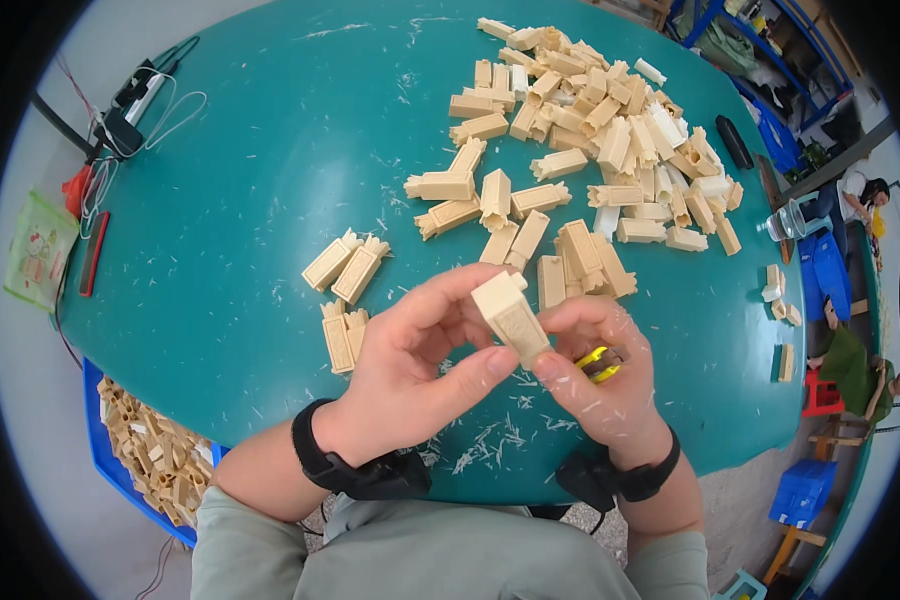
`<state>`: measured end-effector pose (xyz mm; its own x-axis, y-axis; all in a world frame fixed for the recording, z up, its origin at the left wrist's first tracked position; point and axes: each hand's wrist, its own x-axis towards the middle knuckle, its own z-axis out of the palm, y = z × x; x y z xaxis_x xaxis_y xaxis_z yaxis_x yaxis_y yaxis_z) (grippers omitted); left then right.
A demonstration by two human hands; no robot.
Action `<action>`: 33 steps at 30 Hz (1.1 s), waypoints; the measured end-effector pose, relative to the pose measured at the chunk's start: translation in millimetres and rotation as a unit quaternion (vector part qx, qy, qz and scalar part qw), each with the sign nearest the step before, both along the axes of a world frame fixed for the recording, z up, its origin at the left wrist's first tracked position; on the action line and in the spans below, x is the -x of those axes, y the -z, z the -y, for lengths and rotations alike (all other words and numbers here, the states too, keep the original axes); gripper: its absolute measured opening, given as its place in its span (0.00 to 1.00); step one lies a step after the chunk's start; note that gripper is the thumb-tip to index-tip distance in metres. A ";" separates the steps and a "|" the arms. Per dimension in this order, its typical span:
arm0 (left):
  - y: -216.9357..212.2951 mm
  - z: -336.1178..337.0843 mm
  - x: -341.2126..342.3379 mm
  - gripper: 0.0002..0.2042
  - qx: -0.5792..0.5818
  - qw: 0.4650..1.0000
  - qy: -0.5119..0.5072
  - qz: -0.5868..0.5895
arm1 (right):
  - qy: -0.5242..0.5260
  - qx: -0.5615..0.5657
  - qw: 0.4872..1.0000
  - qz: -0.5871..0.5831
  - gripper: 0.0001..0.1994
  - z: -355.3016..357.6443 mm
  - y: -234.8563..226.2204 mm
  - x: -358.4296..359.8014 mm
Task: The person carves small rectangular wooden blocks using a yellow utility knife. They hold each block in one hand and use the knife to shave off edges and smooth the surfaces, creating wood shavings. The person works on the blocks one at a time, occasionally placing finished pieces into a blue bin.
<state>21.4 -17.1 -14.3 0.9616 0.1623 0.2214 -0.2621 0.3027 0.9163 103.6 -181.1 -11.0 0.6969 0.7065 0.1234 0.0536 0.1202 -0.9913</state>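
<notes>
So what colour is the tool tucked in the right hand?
Yellow and black, as far as the head view shows the tool in the right hand.

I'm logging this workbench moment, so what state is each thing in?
Left hand: closed on the cream block, thumb under it.
Right hand: fingertips on the block, yellow-handled tool tucked in the palm.
Cream block: lifted off the table, tilted.
Yellow-handled tool: mostly hidden; open or shut unclear.
Block pile: loose, scattered on the green table.
Blue crate: filled with blocks.
</notes>
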 end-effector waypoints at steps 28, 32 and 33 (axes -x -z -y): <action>5.9 -0.6 -1.6 0.17 -0.130 0.990 0.007 0.062 | 0.047 0.094 0.942 0.319 0.16 2.4 -5.5 -4.3; 4.1 -3.0 -1.0 0.16 -0.107 0.992 0.033 0.053 | 0.052 0.110 0.931 0.343 0.16 3.8 -6.6 -9.1; 3.7 -2.6 -0.3 0.16 -0.101 0.993 0.042 0.046 | 0.058 0.113 0.927 0.354 0.15 3.6 -6.6 -10.7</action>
